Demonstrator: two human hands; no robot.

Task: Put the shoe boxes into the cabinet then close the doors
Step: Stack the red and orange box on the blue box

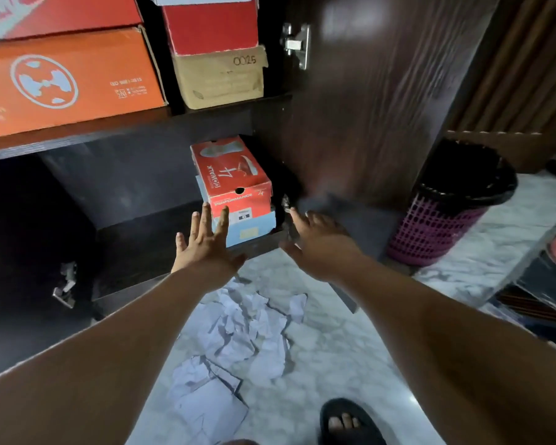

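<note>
The cabinet door (366, 107) is motion-blurred; the orange box (61, 81) is cut off left.

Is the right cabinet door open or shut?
Open. The right cabinet door is swung outward, its inner face and hinge exposed, with the shelves and the red shoe box in view.

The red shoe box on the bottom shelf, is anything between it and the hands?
Nothing visible stands between them. The red shoe box sits on the bottom shelf atop a light blue box; the open left hand is right at its front, and the right hand is beside it, near the door.
</note>
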